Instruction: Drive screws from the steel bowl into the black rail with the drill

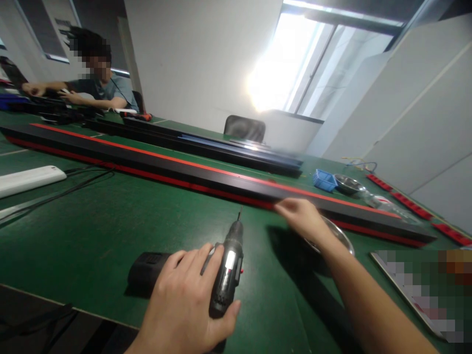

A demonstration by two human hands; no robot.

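A black cordless drill [233, 255] lies on its side on the green table, its thin bit pointing away from me toward the long bar. My left hand [188, 287] is closed around the drill's body, with the thumb near its rear end. The battery end [147, 273] sticks out to the left. My right hand [300, 214] is slightly blurred, just in front of the long black bar with red strips [221, 179]. Its fingers are pinched together, and whatever is between them is hidden. Under the right wrist stands a metal bowl [341, 236], partly covered by the forearm.
Further dark bars [206, 145] lie behind. A blue basket [324, 180] and another metal bowl [349, 184] sit at the right. A white power strip [31, 179] with black cables is at the left. Another person [106, 88] sits working at the far left.
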